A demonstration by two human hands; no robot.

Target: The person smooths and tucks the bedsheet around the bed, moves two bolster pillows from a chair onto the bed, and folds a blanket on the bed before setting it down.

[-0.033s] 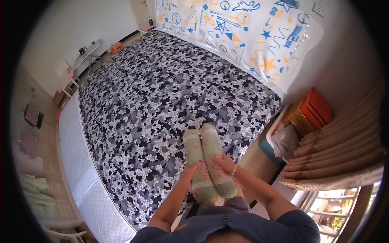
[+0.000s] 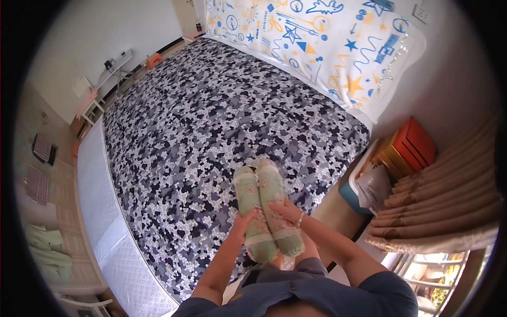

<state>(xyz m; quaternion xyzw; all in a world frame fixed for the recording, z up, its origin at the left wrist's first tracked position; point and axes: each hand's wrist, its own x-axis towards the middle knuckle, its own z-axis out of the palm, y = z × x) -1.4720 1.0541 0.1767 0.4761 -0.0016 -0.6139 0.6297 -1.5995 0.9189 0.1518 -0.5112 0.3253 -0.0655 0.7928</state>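
Observation:
Side by side in front of me are two pale green bolster pillows with a pink flower pattern, a left bolster [image 2: 248, 193] and a right bolster [image 2: 272, 185]. My left hand [image 2: 245, 221] grips the outer side of the left one, its thumb on top. Around the outer side of the right one is my right hand [image 2: 285, 211], a beaded bracelet at its wrist. The hands press the pair together, near ends toward my lap. Fingers under the bolsters are hidden. Beyond them spreads a mattress [image 2: 211, 116] with a black, grey and white patterned sheet.
A white cloth [image 2: 327, 47] with blue and orange drawings covers the far wall side. Right of the bed are a red-orange box [image 2: 417, 140], a teal and white bin [image 2: 351, 195] and a brown curtain [image 2: 422, 211]. A pale padded strip [image 2: 111, 227] edges the bed's left.
Both bolsters and the hands holding them have shifted slightly left and away from me. The grip looks the same.

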